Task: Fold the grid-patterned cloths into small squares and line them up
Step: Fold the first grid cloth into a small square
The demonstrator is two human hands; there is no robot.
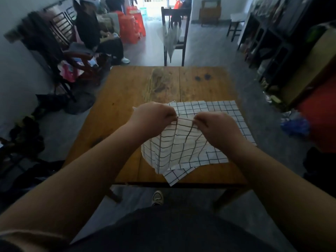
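Left hand and right hand each pinch the top edge of a white black-grid cloth, held up over the brown wooden table. The cloth hangs with its long axis near vertical, lower corner pointing at the table's near edge. Flat grid cloths lie on the table's right side.

A white, black-gridded fabric cloth is held up over the near right part of the square brown wooden tabletop. Its top edge is pinched by the left hand and the right hand, which are set close side by side. Behind and right of it, flat white gridded cloths are spread up to the right edge. Beyond the far edge a dark wooden chair is placed, with a grey folded umbrella hung on it. Stacked orange plastic stools are seen left of the chair, and a dark shelf unit along the right.
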